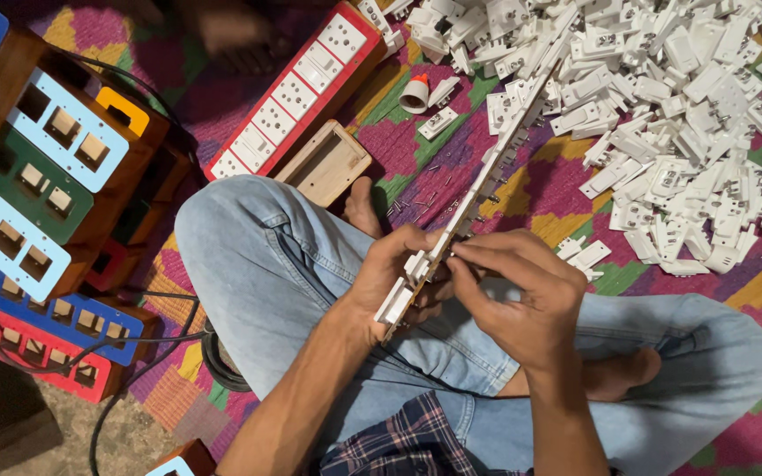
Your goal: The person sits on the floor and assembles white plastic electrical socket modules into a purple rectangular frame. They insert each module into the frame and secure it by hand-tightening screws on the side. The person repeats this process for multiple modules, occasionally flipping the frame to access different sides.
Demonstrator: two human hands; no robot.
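Colourful patchwork mat (566, 176) on the floor, with a big pile of white switch parts (663, 106).
Left hand (390, 273) grips the long switch strip (478, 189) over the lap; right hand (513, 295) pinches a part on it. Leaning strip could slip, because only its low end is held, and tiny screws (416, 207) nearby could get lost.
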